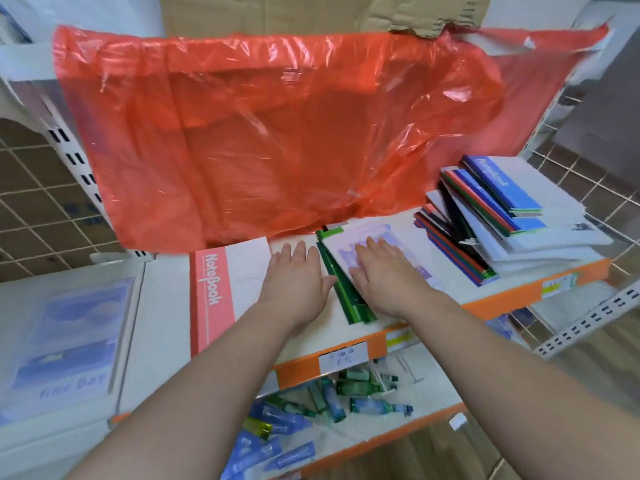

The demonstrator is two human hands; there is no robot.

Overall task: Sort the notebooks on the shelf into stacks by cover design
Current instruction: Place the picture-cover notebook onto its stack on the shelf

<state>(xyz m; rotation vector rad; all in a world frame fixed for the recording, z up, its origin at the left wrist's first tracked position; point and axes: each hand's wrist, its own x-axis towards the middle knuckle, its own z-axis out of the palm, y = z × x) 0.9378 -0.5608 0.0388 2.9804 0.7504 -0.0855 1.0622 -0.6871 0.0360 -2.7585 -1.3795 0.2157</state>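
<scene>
As my right hand (pixel 381 271) lies straight-fingered on the green-edged notebooks (pixel 349 303), my left hand (pixel 294 275), equally flat, borders their spines.

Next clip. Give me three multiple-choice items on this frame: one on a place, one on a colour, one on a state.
1. Where does the right hand rest?
A. On the red bag
B. On the green-spined stack
C. On the lower shelf

2. What colour is the printed band on the notebook just left of the left hand?
A. Yellow
B. Black
C. Pink

3. How do the fingers of both hands lie?
A. Straight and flat
B. Curled round a cover
C. Pinching plastic

Answers: B, its palm lies on the stack's top cover; C, the "NoteBook" band is pink; A, both hands lie flat with no grip on anything.
</scene>
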